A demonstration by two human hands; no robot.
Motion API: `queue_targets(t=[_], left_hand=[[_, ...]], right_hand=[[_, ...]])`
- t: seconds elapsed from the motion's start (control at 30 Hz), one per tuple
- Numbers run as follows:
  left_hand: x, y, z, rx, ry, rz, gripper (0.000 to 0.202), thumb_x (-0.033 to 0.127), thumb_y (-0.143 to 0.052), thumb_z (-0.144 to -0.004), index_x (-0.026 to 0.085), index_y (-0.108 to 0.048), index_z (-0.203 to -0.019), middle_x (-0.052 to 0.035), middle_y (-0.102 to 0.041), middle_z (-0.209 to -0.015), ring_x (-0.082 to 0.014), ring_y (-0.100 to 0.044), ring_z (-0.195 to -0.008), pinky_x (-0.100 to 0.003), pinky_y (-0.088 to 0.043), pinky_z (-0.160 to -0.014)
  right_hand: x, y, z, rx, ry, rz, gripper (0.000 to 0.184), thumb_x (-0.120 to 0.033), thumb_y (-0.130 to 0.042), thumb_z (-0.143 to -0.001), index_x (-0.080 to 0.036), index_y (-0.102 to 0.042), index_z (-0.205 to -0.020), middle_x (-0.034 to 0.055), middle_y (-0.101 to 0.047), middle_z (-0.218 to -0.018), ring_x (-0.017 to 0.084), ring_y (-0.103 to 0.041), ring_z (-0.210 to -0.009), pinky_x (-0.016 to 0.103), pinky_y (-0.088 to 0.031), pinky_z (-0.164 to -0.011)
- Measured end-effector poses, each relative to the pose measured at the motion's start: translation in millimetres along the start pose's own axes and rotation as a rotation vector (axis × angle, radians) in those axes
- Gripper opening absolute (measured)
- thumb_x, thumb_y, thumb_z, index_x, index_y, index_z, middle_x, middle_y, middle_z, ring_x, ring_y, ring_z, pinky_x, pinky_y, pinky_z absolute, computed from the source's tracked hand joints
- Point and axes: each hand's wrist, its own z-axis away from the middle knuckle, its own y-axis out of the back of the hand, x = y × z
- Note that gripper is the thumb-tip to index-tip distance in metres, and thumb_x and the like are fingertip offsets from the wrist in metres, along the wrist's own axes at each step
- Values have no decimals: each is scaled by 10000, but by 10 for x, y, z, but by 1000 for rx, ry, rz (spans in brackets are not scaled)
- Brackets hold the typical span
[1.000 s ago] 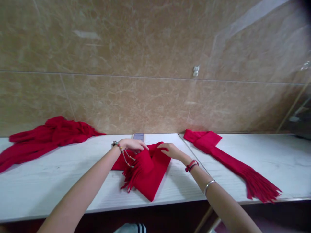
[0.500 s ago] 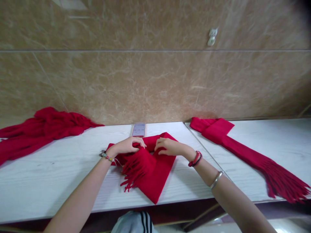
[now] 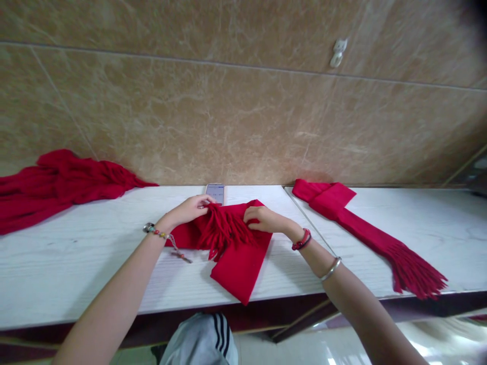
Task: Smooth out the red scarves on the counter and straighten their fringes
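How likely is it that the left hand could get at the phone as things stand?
Probably yes: the phone lies just beyond the left hand, mostly uncovered, though that hand is busy with the folded red scarf.

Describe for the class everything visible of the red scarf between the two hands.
The scarf is plain red, in what looks like soft woollen cloth. It lies folded on the white table, a flat section slanting toward the near edge and ending in a pointed corner. Its fringe of loose strands spreads over the folds. The left hand is at its upper left, by the fringe; the right hand touches the cloth at the upper right. How firmly either grips is unclear.
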Motion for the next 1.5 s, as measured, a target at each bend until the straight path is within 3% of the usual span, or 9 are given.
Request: queue_targets(t=[0.23,0.67,0.77,0.97,1.07,1.17,1.3,1.4,1.5], left_hand=[[210,-110,27,-60,-47,-173,297,282,-477,-732,145,-638,-941,-68,-648,-1040,-203,-563,-980,-305,-379,-923],[257,-579,-4,-98,14,-27,139,161,-569,-719,133,-573,-855,-50,-659,-850,-170,-601,-771,-255,-453,-693],[258,-612,-24,-88,-12,-145,119,137,-580,-699,139,-597,-816,-52,-633,-862,-174,-581,-785,-266,-438,-727],[308,-491,-37,174,71,-104,187,302,-504,-767,142,-600,-757,-44,-605,-783,-179,-553,-772,-280,-425,-728],[403,-498,24,48,168,80,405,446,-379,-831,138,-587,-673,-20,-587,-638,-154,-534,-638,-262,-413,-617],[474,-563,81,-60,211,122,384,510,-531,-729,138,-570,-639,9,-553,-571,-130,-495,-547,-239,-370,-519],[479,-553,101,-62,236,215,282,411,-620,-667,147,-532,-627,13,-563,-605,-136,-519,-587,-244,-380,-556],[445,-460,105,-66,308,417,249,313,-641,-641,150,-536,-797,-2,-604,-713,-151,-561,-687,-262,-406,-650],[397,-405,113,-10,394,411,289,249,-612,-657,155,-508,-910,10,-586,-719,-143,-556,-704,-258,-395,-666]], right_hand=[[1,20,16,185,-48,-187,119,-86,-529,-720,-156,-608,-776,36,-633,-794,139,-567,-755,260,-435,-723],[-20,-71,-63,480,-112,-357,107,-283,-564,-773,-178,-574,-757,29,-609,-757,152,-550,-726,279,-422,-697],[-14,-91,-106,481,-139,-369,105,-277,-555,-767,-174,-574,-764,28,-608,-757,150,-550,-722,281,-424,-694],[-41,-74,-172,473,-206,-331,91,-238,-536,-759,-162,-581,-780,31,-621,-773,145,-552,-734,284,-424,-709],[-48,-82,-192,479,-238,-312,85,-222,-536,-756,-158,-587,-780,34,-629,-777,143,-556,-740,282,-428,-710],[-33,-111,-217,474,-265,-299,77,-208,-544,-751,-156,-596,-775,34,-636,-771,140,-561,-728,276,-434,-699],[-29,-77,-215,509,-276,-215,80,-203,-554,-751,-152,-608,-779,49,-642,-789,144,-567,-739,274,-437,-704],[-98,80,-107,582,-288,-62,76,-197,-555,-751,-148,-614,-747,57,-637,-777,149,-561,-747,272,-429,-708],[-250,266,79,400,-293,6,110,-218,-553,-764,-155,-629,-717,25,-624,-670,121,-533,-615,237,-410,-604]])
